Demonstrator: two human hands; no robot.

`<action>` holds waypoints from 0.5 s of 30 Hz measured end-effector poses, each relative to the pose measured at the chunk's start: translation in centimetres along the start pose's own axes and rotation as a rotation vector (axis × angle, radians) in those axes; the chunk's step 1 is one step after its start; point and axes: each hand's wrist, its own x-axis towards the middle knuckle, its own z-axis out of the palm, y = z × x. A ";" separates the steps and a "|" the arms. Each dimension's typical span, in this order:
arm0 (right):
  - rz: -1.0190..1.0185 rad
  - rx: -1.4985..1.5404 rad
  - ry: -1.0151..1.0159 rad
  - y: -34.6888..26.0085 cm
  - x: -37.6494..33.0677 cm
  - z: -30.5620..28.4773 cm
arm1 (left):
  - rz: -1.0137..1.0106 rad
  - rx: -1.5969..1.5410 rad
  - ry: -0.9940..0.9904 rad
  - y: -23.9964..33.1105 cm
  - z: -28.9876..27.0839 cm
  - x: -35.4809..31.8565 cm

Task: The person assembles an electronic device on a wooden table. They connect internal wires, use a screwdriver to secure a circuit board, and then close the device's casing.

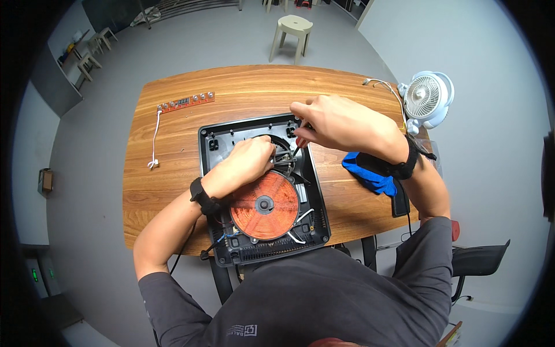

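The opened black housing of an induction cooker (321, 208) lies on the table before me, its round copper coil (250, 215) in the near half. A black cooling fan (284, 157) sits in the far half. My left hand (250, 159) is closed at the fan's left side, its fingertips partly hidden; what they pinch does not show. Above the housing's far right edge, my right hand (329, 122) grips a screwdriver (300, 142) by its red handle. The shaft slants down toward the fan; its tip is hard to make out.
A red circuit board (186, 102) with a white cable (154, 139) lies at the table's far left. On the right are a blue cloth (370, 176), a dark flat object (399, 199) and a white desk fan (428, 99). A stool (294, 26) stands beyond the table (173, 191).
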 end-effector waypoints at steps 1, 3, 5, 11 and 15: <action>0.042 -0.019 -0.022 -0.2 0.1 -0.2 | 0.007 -0.006 0.007 -0.1 0.1 0.0; 0.121 -0.051 -0.061 -0.5 0.2 -0.6 | 0.013 -0.008 0.014 -0.3 0.2 -0.1; 0.122 -0.071 -0.040 -0.2 0.2 -0.4 | 0.020 -0.008 0.017 -0.3 0.3 -0.1; 0.092 -0.098 -0.081 0.0 0.0 -0.4 | 0.006 -0.007 -0.021 -0.6 -0.3 -0.1; 0.068 -0.091 -0.083 0.2 0.0 -0.1 | 0.053 -0.071 0.056 -1.1 -1.5 -1.2</action>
